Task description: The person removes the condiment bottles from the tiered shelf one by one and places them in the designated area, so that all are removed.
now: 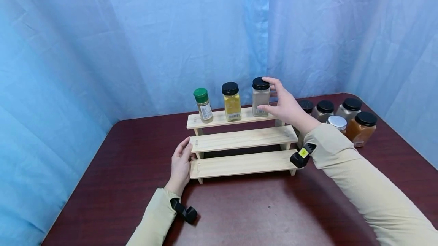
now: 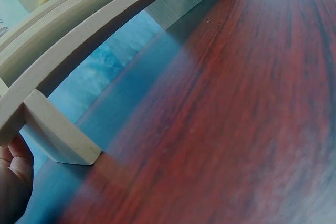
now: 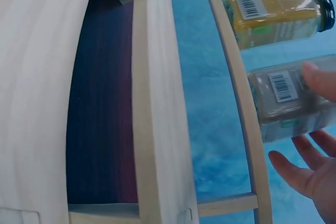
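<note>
A three-tier wooden rack (image 1: 243, 140) stands on the table. My left hand (image 1: 180, 162) holds its left end beside the middle and lower shelves; in the left wrist view part of that hand (image 2: 13, 182) shows under the shelf end. At the right of the top shelf, my right hand (image 1: 285, 103) grips a grey spice jar (image 1: 261, 99) with a black lid, a finger at the lid and the thumb on its front. The right wrist view shows the grey jar (image 3: 286, 95) at the shelf edge. Left of it stand a yellow spice jar (image 1: 232, 105) and a green-capped shaker (image 1: 204, 107).
Right of the rack, partly behind my right arm, stand several more jars, among them an orange-brown jar (image 1: 361, 130) and a silver-lidded jar (image 1: 337, 122). The dark red table (image 1: 239, 211) is backed by light blue curtains (image 1: 171, 40).
</note>
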Demonstrator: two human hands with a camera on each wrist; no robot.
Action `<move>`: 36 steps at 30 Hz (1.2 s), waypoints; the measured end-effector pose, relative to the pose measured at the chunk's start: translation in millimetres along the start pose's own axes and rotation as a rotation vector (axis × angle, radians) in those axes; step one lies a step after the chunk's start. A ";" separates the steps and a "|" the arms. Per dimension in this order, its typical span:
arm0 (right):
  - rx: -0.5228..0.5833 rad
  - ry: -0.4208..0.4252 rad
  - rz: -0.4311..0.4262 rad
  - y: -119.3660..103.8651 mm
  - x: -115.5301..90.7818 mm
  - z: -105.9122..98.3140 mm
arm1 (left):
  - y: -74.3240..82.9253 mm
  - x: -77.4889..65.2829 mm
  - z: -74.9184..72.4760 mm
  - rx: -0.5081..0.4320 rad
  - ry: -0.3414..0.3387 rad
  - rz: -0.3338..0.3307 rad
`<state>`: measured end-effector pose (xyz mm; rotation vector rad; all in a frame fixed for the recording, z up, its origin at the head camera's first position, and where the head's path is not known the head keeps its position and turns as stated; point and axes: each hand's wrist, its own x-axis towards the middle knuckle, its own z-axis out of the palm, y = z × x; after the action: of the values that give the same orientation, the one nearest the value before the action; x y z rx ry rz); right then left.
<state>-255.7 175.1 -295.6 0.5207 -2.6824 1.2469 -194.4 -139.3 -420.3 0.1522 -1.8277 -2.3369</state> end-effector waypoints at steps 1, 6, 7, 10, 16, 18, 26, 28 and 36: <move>-0.008 0.006 0.000 -0.1 -0.2 0.7 | -0.1 0.0 0.1 0.004 0.001 0.001; -0.040 0.029 -0.007 1.0 -0.6 4.3 | -0.2 -0.8 0.1 0.003 0.003 0.007; -0.045 0.032 -0.009 1.3 -0.8 4.8 | -0.6 -1.1 0.0 -0.002 0.002 0.006; -0.053 0.037 -0.013 1.7 -1.3 5.9 | -1.4 -1.9 -0.4 -0.006 -0.001 0.005; -0.052 0.046 -0.016 1.1 -1.8 6.9 | -0.7 -1.1 -1.1 0.000 0.000 -0.004; -0.050 0.052 -0.013 1.2 -2.0 7.2 | -0.3 -0.5 -0.9 0.001 -0.001 -0.006; -0.056 0.131 -0.116 5.1 -7.7 12.1 | 1.7 1.5 0.5 0.004 -0.001 0.012; -0.068 0.157 -0.177 5.6 -10.4 14.6 | 1.7 1.9 0.5 0.005 -0.001 0.015; -0.069 0.208 -0.278 6.3 -17.0 21.4 | 0.2 0.5 0.1 0.002 0.003 -0.001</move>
<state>-241.8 166.8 -318.5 0.6856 -2.3746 1.0645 -194.9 -139.4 -420.0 0.1564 -1.8288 -2.3347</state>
